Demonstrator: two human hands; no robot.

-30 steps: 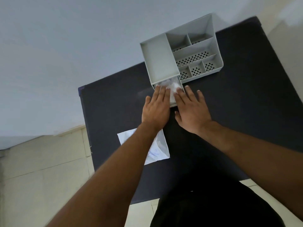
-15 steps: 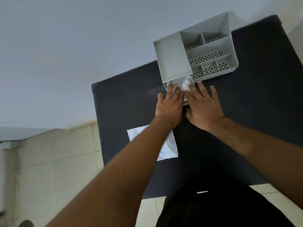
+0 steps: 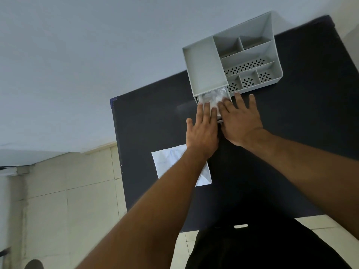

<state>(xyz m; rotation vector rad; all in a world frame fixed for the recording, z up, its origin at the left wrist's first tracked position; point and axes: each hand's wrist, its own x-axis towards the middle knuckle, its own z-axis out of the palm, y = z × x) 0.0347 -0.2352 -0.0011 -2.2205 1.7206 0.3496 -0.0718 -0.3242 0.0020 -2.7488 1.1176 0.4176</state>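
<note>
**Asha:** Black is most of what I see: a dark table (image 3: 155, 117) runs across the middle, with a pale wall (image 3: 77, 55) behind it and cream floor tiles (image 3: 68, 191) to its left. What stands on it?

**Ben:** A grey plastic organiser (image 3: 206, 66) stands at the far edge, against the wall. Its right part is split into compartments with perforated floors. Its left part is a flat tray top with a drawer (image 3: 198, 99) under it. The drawer is pulled partly out toward the person.

**Asha:** And the white thing nearer the body?

**Ben:** That is a white bag (image 3: 169, 162) lying flat on the table, well apart from the organiser and partly under the left forearm. I cannot read the faint blue print on it.

**Asha:** How do the hands lie?

**Ben:** They lie side by side, palms down, gripping nothing. The left hand (image 3: 203, 133) has straight fingers laid over the drawer's near end. The right hand (image 3: 240, 121) is spread. Its inner fingers reach the drawer and its outer ones lie over the table just in front of the compartments.

**Asha:** What is under the fingertips?

**Ben:** Some crinkled plastic (image 3: 213, 96), whitish and clear, fills the open part of the drawer. The fingertips of both hands press flat on it.
</note>
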